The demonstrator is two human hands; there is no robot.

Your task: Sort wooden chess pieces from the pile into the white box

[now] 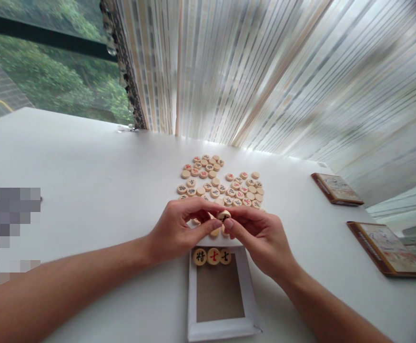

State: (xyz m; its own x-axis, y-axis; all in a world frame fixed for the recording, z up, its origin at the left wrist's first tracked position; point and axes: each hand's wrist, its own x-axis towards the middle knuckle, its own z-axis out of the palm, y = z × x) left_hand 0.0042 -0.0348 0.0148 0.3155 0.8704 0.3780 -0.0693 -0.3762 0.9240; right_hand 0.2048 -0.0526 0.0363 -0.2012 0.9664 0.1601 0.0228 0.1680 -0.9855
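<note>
Between the fingertips of my left hand (184, 226) and my right hand (261, 236) is a round wooden Chinese chess piece (224, 216) with a black character. Both hands pinch it just above the far end of a white open box (192, 305). Three pieces lie in a row along that end inside the box: a black-marked piece (200, 257) on the left, a red-marked piece (213, 256) in the middle and another black-marked piece (225, 256) on the right. Beyond my hands, many loose pieces (215, 193) are spread out, some partly hidden by my fingers.
Two flat brown boxes with picture lids lie at the right, a farther box (338, 188) and a nearer box (388, 247). A striped string curtain (208, 71) hangs behind the white table (122, 200). At the left edge is a pixelated grey patch.
</note>
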